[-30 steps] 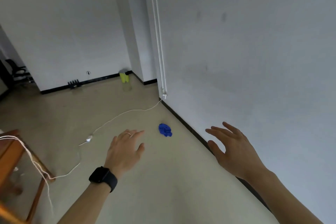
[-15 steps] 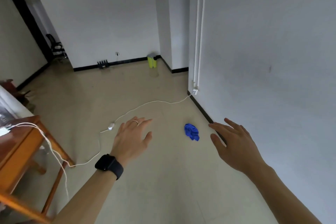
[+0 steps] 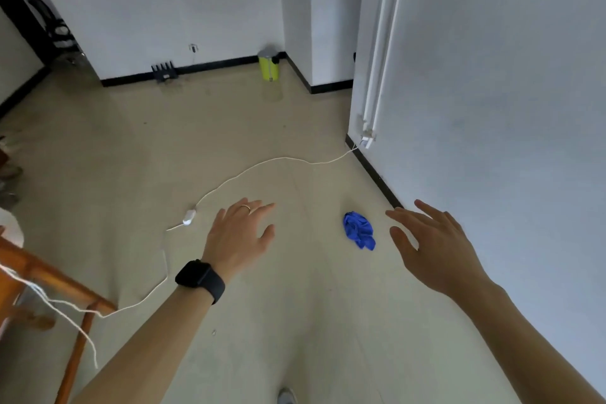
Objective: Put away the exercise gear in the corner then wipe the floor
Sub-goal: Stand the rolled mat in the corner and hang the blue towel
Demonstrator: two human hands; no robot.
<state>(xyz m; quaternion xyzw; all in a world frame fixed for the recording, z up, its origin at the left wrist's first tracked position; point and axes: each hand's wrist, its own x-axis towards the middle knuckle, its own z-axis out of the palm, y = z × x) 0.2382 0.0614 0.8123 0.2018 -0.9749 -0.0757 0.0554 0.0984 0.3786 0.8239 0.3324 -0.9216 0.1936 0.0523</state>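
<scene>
A crumpled blue cloth (image 3: 358, 232) lies on the beige floor near the black skirting of the right wall. My right hand (image 3: 433, 246) hovers just right of it, fingers spread and empty. My left hand (image 3: 241, 234), with a ring and a black watch on the wrist, is held out to the left of the cloth, fingers straight and holding nothing. Both hands are raised above the floor. No exercise gear is clearly visible.
A white cable (image 3: 262, 165) with an inline switch (image 3: 189, 217) snakes across the floor from the wall pipes (image 3: 377, 75). A wooden table (image 3: 39, 275) stands at the left. A yellow-green bin (image 3: 269, 65) and a black rack (image 3: 164, 71) sit by the far wall.
The view has swung left and tilted down, so more floor and the far wall show. The cloth now sits between my hands. Both hands stay open.
</scene>
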